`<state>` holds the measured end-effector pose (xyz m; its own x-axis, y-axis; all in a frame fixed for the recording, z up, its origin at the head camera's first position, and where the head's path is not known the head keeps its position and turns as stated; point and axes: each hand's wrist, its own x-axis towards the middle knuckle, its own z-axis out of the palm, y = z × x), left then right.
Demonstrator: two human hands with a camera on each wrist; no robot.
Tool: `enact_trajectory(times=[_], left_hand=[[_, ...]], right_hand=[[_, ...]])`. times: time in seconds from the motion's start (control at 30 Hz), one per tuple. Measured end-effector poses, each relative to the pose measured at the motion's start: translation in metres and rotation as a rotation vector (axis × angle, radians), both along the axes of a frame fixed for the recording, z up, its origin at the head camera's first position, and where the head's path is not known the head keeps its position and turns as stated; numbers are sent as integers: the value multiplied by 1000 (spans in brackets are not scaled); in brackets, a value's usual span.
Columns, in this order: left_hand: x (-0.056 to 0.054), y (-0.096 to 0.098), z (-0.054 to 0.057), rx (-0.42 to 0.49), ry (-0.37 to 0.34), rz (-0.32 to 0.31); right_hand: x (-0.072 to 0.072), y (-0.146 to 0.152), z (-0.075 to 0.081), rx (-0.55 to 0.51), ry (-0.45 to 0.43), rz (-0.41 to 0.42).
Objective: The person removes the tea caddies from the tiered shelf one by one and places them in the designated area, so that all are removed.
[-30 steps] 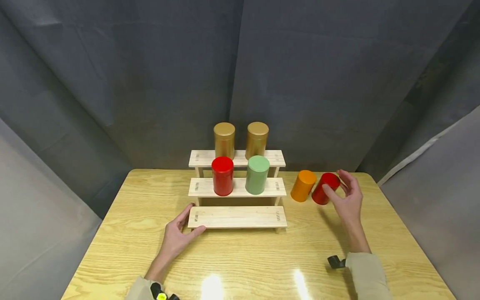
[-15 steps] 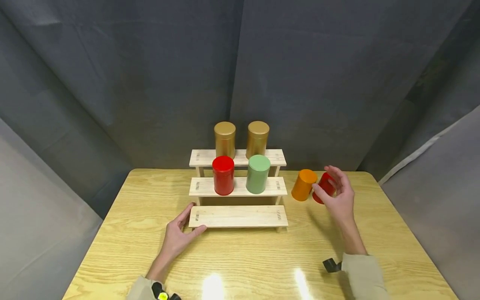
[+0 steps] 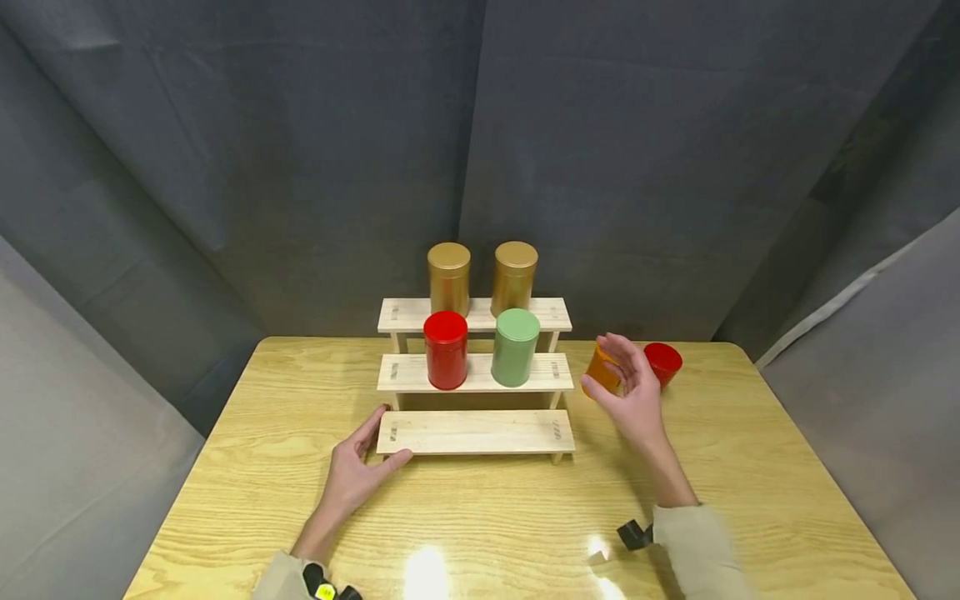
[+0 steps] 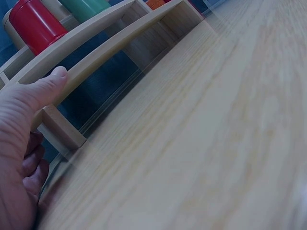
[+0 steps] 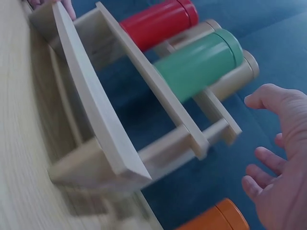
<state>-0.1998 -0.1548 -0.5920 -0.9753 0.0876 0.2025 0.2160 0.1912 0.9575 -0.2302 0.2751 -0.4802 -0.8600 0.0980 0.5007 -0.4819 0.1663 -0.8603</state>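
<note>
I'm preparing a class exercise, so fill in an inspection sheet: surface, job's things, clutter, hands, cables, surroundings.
Surface: wood-grain table, reflecting light.
Job's things: wooden rack; two gold cans on its top shelf; red can and green can on the middle shelf; orange can and second red can on the table, right of the rack.
Clutter: nothing seen.
Hands: left hand grips the lowest shelf's left end; right hand is near the orange can, not holding it.
Cables: nothing seen.
Surroundings: grey cloth behind and at both sides.

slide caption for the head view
Left hand holds the wooden shelf; open right hand hovers near the orange can.
</note>
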Motion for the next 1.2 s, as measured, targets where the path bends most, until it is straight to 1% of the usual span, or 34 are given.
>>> enact_trajectory(times=[0.1, 0.27, 0.43, 0.53, 0.8, 1.03, 1.2], left_hand=[[0, 0, 0, -2, -6, 4], [1, 0, 1, -4, -16, 4], [0, 0, 0, -9, -16, 2], [0, 0, 0, -13, -15, 3], [-1, 0, 0, -5, -13, 14], [-2, 0, -1, 7, -3, 10], [-1, 0, 0, -12, 10, 4]], right_hand=[[-2, -12, -2, -30, 7, 38], [-4, -29, -5, -44, 24, 91], [-7, -40, -5, -30, 9, 147], [-9, -45, -3, -2, 4, 169], [-16, -57, 1, 48, -47, 187], [-23, -65, 5, 63, -64, 198], [-25, -71, 7, 67, -90, 199]])
